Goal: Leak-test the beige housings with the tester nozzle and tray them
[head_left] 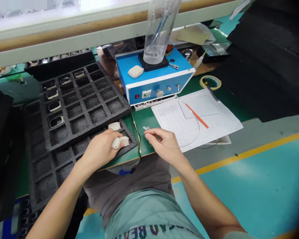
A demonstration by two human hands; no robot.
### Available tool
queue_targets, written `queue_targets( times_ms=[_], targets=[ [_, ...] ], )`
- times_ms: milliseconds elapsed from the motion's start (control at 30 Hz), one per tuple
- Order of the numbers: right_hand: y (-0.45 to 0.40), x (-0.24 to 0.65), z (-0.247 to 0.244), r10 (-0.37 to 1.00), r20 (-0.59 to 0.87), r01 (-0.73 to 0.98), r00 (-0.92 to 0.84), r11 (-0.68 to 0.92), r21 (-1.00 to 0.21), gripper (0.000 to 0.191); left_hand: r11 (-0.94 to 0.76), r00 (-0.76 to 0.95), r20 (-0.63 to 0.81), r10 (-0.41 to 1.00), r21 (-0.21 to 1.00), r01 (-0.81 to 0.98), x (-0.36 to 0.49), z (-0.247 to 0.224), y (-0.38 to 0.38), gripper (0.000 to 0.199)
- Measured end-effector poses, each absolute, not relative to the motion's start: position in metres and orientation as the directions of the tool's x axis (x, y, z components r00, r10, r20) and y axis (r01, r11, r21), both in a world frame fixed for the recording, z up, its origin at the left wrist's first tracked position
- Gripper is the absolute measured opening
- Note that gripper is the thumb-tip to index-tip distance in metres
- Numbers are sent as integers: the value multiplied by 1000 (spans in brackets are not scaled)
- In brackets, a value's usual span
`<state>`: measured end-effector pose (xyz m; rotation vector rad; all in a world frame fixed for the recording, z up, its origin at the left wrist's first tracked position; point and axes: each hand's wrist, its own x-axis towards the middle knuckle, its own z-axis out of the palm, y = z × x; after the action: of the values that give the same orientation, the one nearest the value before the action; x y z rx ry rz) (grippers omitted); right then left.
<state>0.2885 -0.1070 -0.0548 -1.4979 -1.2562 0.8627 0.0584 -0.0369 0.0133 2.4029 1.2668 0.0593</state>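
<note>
Black foam is making up the lower compartment tray [63, 159] under our left hand [101, 146]. To that grip's right, our right hand [161, 141] is pinching clear tubing [199, 127], probably soft and bendy. Left-handed, we are grasping a cream watch-shaped case [116, 143], seemingly light, rigid, slippery; side edges are offering the best hold. Beyond the right fingertips, a clear tip [146, 128] is projecting, perhaps fragile.

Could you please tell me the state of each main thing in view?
Left hand: gripping a cream case.
Right hand: pinching the clear tube.
Clear tube: curved.
Blue box: display seemingly lit.
Clear cylinder: standing on the box.
Upper foam tray: partly filled.
Tape roll: lying flat.
Paper: lying flat.
</note>
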Motion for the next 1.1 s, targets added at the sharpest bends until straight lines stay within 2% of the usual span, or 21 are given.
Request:
queue_targets(
  times_ms=[67,133,233,300,400,500,667,833,1100],
  targets=[
    [-109,279,-52,977,105,319,185,41,-947,16,-442,537,-67,841,487,754,58,13,-40,18],
    [-110,268,-47,979,143,333,144,88,-939,14,-324,432,-5,902,654,683,58,11,-45,20],
    [-106,254,-40,975,202,325,92,162,-932,13,-52,263,-83,961,882,469,60,4,-53,28],
    [-102,248,-36,968,238,308,85,201,-930,13,62,222,-144,964,939,339,63,-2,-57,31],
    [-98,246,-32,963,255,287,90,220,-932,16,72,216,-131,968,963,261,66,-7,-61,30],
    [-97,247,-32,969,232,280,80,202,-939,17,40,230,-101,968,966,255,66,-7,-60,27],
    [-96,244,-34,979,148,208,139,117,-971,16,-37,231,-42,972,945,326,70,-4,-65,22],
    [-94,241,-31,967,54,151,247,17,-988,15,-146,92,119,989,902,407,85,-9,-76,14],
    [-94,249,-34,966,-19,160,258,-62,-985,14,-189,56,184,981,872,452,99,-18,-81,11]
  ],
)
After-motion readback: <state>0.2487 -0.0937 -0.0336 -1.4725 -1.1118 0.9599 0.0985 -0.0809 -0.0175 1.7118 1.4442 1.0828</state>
